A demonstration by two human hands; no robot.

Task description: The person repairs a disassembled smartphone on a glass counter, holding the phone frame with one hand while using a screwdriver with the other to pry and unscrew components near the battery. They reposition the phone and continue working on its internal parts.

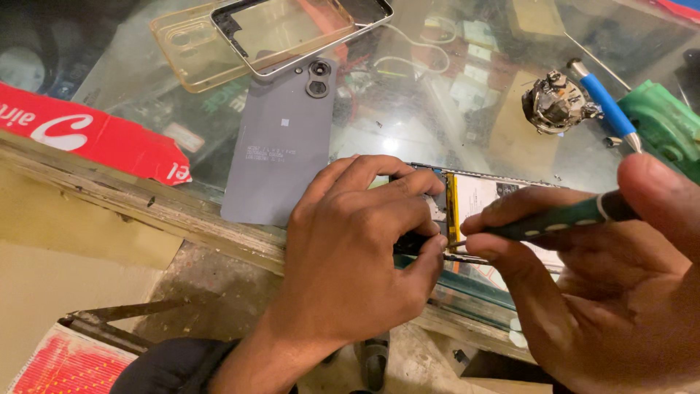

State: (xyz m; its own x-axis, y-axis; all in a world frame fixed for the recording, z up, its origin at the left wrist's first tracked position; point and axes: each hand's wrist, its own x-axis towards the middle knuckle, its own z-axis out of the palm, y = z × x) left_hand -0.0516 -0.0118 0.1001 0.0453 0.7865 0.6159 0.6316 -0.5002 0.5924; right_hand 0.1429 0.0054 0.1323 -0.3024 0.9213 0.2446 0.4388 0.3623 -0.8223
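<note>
An opened phone (485,197) lies on the glass counter (408,124), its battery and inner board showing. My left hand (357,248) presses down on its left end, fingers curled over the board. My right hand (612,284) holds a dark green screwdriver (561,219) between thumb and fingers, its tip on the phone's board beside my left fingertips. The removed grey back cover (281,149) lies face down to the left of the phone.
A clear phone case (197,51) and a screen frame (306,33) lie at the far edge. A blue-handled screwdriver (605,106), a crumpled metal part (555,102) and a green tool (667,124) sit at right. A red package (87,135) lies at left by the wooden counter edge (146,204).
</note>
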